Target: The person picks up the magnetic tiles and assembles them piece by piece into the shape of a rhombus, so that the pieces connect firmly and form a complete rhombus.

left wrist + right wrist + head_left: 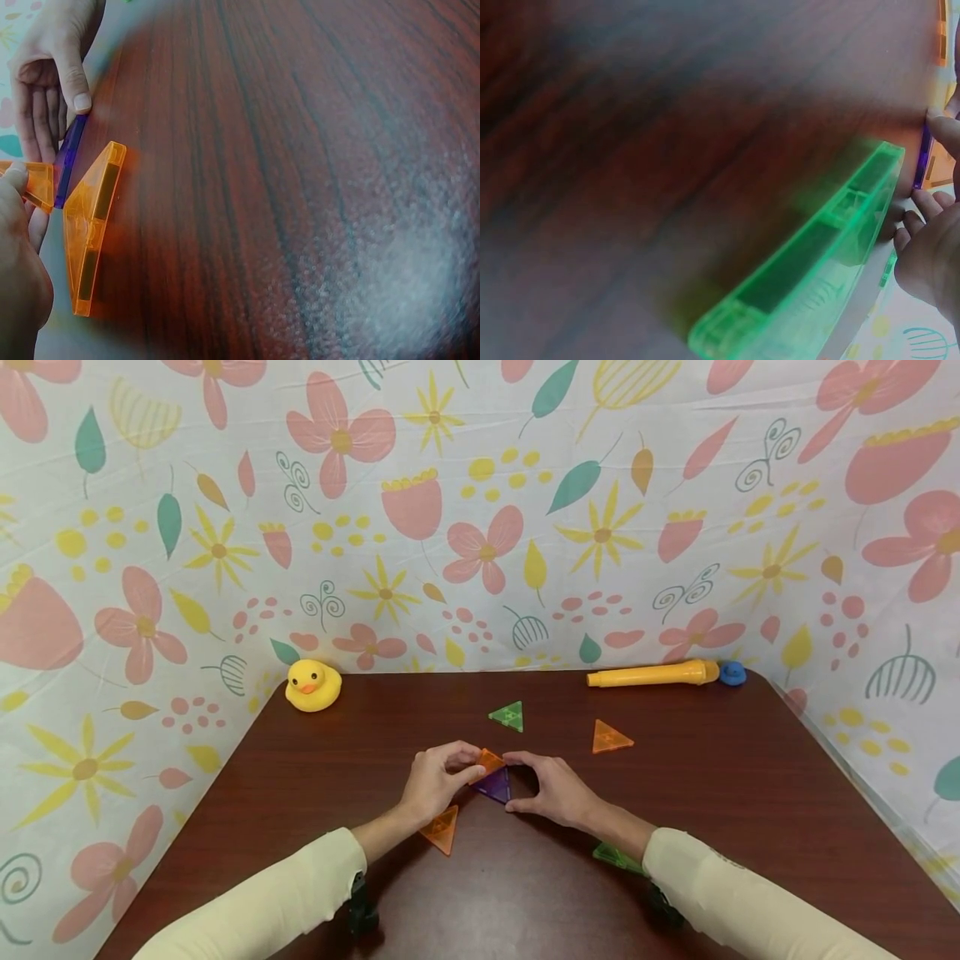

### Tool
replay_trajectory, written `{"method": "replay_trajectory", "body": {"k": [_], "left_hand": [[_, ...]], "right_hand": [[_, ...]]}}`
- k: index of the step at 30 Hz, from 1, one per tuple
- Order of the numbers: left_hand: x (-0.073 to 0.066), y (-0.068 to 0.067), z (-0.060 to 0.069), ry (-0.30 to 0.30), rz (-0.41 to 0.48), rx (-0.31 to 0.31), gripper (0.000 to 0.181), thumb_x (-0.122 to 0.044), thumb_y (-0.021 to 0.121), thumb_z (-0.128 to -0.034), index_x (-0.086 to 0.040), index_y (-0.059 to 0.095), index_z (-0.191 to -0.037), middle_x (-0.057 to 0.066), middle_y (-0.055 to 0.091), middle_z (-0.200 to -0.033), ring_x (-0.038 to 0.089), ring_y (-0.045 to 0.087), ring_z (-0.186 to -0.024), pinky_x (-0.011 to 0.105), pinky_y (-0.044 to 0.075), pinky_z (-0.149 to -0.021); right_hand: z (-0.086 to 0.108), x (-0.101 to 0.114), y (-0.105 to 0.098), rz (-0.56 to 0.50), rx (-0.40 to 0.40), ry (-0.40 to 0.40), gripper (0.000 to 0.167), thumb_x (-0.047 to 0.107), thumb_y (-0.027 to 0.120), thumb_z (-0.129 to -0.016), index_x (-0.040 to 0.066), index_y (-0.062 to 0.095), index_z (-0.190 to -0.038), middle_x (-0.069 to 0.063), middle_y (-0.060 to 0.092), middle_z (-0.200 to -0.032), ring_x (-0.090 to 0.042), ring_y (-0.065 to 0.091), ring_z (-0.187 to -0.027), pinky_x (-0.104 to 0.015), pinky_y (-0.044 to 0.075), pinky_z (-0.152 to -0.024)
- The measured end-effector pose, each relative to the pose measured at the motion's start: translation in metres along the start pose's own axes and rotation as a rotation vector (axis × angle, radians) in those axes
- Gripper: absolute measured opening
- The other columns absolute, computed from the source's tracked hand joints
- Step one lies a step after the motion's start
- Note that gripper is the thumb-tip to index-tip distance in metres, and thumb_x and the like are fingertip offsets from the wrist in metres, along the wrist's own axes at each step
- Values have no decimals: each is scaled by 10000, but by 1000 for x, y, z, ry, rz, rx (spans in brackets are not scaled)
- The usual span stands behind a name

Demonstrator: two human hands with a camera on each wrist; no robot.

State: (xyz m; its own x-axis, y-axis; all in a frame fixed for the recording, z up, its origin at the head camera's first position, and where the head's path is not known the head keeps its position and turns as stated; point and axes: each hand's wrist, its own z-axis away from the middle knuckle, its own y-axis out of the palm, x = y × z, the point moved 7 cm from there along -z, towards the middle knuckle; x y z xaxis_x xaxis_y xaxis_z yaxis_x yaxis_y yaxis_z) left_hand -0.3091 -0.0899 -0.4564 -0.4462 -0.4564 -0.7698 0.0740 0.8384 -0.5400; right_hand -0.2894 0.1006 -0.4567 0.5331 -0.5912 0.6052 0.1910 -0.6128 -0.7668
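My left hand (437, 782) pinches a translucent orange triangle tile (491, 762) between thumb and fingers. Against it, on the near side, lies a purple triangle tile (495, 787); the left wrist view shows their edges meeting at the purple tile (69, 161). My right hand (561, 792) holds that purple tile at two corners, thumb on the near one and fingertips on the far one. Close to my left wrist lies another orange triangle tile (442, 831). Partly hidden under my right forearm is a green triangle tile (617, 857), large in the right wrist view.
Beyond my hands lie a second green triangle tile (510, 716) and a third orange one (611, 737). A yellow rubber duck (312, 685) sits at the back left. At the back right are a yellow stick-shaped object (652, 674) and a small blue duck (732, 673). Flowered cloth (480, 468) surrounds the dark table.
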Motion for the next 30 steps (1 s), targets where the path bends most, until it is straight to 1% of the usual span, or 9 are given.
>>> {"method": "replay_trajectory", "body": {"k": [2,6,10,18,21,26,30], "left_hand": [[0,0,0,-3,1,2,202,-198,845,-936,-163,793,-1128,-43,809,-1030,93,765,-955,321,618,-864],[-2,-1,0,12,-7,-2,208,-182,850,-929,-148,794,-1127,-28,810,-1025,112,771,-951,337,623,-857],[-5,-1,-1,21,-31,3,214,-182,854,-924,-142,792,-1124,-22,809,-1020,119,773,-951,340,624,-855],[-11,-6,-2,39,-99,60,232,-175,839,-936,-110,802,-1155,-1,810,-1045,131,774,-937,324,627,-828],[-12,-9,-2,46,-91,82,258,-177,835,-940,-113,804,-1188,0,809,-1076,125,774,-957,322,626,-834],[-9,-16,-1,51,-79,115,309,-188,833,-940,-117,796,-1238,0,803,-1124,125,772,-992,334,624,-855],[-4,-23,4,57,-86,138,357,-174,841,-931,-76,780,-1269,21,795,-1165,141,767,-1032,359,618,-889]], "right_hand": [[0,0,0,-3,4,5,704,216,927,-856,-21,607,-1436,-171,667,-1401,-333,644,-1286,-516,519,-1060],[0,0,0,-7,10,1,696,220,924,-860,-19,611,-1433,-171,669,-1396,-334,649,-1275,-515,523,-1055],[0,0,-1,-12,7,-3,687,222,924,-860,-11,617,-1429,-167,673,-1389,-332,653,-1267,-516,529,-1047],[0,0,0,-19,8,-11,686,202,926,-857,-12,615,-1431,-166,668,-1397,-331,645,-1281,-507,529,-1052],[0,1,0,-20,8,-11,688,196,927,-855,-9,614,-1433,-162,665,-1404,-329,637,-1293,-506,523,-1059],[1,0,0,-23,10,-6,697,192,924,-858,-3,606,-1446,-158,659,-1416,-322,629,-1306,-507,517,-1067],[1,-1,1,-25,18,-3,703,201,917,-868,-2,596,-1459,-160,654,-1423,-320,631,-1302,-509,517,-1067]]}}
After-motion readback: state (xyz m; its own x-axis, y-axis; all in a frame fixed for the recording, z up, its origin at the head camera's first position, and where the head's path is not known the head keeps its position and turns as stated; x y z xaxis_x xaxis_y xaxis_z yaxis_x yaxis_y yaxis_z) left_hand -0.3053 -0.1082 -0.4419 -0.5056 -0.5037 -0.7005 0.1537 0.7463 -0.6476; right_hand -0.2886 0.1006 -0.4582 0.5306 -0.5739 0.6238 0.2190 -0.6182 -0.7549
